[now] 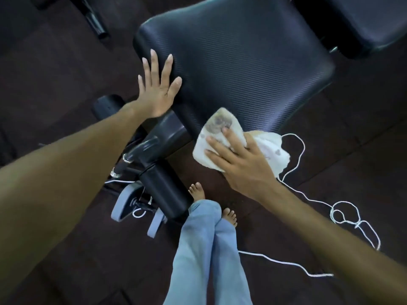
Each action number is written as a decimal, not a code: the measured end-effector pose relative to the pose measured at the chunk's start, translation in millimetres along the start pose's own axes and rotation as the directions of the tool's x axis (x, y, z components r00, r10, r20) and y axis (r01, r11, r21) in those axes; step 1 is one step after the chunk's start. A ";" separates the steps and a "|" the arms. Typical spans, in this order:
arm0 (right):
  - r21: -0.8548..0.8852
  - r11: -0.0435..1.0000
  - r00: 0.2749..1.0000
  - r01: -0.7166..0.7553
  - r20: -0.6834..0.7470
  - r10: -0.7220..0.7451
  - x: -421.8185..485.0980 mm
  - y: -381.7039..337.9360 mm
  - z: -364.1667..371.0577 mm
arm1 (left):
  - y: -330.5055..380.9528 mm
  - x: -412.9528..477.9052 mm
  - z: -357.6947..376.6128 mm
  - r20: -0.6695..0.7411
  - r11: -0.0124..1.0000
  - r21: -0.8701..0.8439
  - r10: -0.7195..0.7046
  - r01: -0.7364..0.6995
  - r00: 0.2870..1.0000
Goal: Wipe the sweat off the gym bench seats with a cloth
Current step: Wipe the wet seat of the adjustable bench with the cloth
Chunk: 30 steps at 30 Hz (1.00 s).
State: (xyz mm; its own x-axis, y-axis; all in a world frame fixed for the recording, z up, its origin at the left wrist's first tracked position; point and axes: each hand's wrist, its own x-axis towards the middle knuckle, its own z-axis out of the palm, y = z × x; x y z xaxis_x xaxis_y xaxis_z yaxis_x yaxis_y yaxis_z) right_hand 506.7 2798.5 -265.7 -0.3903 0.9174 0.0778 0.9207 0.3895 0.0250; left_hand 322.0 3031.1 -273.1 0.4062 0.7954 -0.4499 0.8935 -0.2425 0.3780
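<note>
Dark floor [61, 69], black ribbed seat [242, 62]. My left hand [157, 91] lies spread flat; right hand [242, 161] presses stained cloth [217, 126] flat-fingered.

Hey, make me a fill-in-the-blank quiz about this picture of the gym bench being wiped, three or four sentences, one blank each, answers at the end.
1. The empty hand lying flat on the black bench seat is the person's ____ one.
2. The right hand presses a ____ cloth against the seat's near edge.
3. The person stands with ____ feet on the dark floor.
4. The trouser legs are light ____.

Missing words: left, white, bare, blue.
</note>
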 end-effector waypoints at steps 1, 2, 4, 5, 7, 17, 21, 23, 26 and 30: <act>0.003 0.996 0.996 0.087 0.022 -0.087 -13.2 8.6 -3.1 | 0.6 -0.1 -0.8 0.007 1.000 0.004 -0.004 0.004 1.000; 0.015 0.990 0.990 0.137 0.037 -0.137 -20.6 16.9 -5.4 | -0.2 0.3 -1.2 0.008 1.000 0.009 -0.004 0.004 1.000; 0.062 0.989 0.989 0.131 0.063 -0.135 -14.3 25.7 -8.3 | -4.2 1.1 -2.6 0.004 1.000 0.024 -0.004 0.004 1.000; 0.085 0.993 0.993 0.082 0.081 -0.089 -3.5 24.5 -8.7 | -5.4 1.7 -2.9 0.006 1.000 0.031 -0.002 0.002 1.000; 0.105 0.991 0.994 -0.077 0.090 0.068 24.4 12.5 -6.1 | -5.2 2.5 -2.0 0.003 0.999 0.042 0.006 -0.006 1.000; -0.117 0.984 0.984 0.131 0.137 -0.114 16.4 -31.3 6.0 | -10.1 2.9 -2.1 0.025 0.999 -0.019 0.028 -0.028 0.999; -0.025 0.993 0.994 -0.113 0.005 0.113 -20.1 -2.2 -4.2 | -13.1 2.5 -1.4 0.029 0.997 -0.059 0.057 -0.056 0.998; 0.027 0.941 0.941 -0.336 -0.019 0.337 -11.0 -4.1 -3.1 | -14.2 3.0 1.5 0.002 0.995 -0.070 0.071 -0.071 0.997; 0.102 0.773 0.779 -0.626 0.032 0.627 36.7 -24.8 0.9 | -15.4 3.8 2.0 -0.015 0.994 -0.080 0.073 -0.074 0.997; 0.072 0.742 0.746 -0.666 0.075 0.662 77.8 -55.4 11.9 | -15.0 2.4 1.5 -0.016 0.995 -0.064 0.070 -0.071 0.997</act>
State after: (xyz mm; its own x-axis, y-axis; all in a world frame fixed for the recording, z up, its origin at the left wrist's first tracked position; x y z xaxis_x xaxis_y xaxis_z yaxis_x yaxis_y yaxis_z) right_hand 425.2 2849.3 -272.9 0.3182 0.9480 -0.0003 0.9427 -0.3165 -0.1053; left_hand 309.8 3035.9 -281.1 0.4646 0.7850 -0.4098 0.8484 -0.2619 0.4601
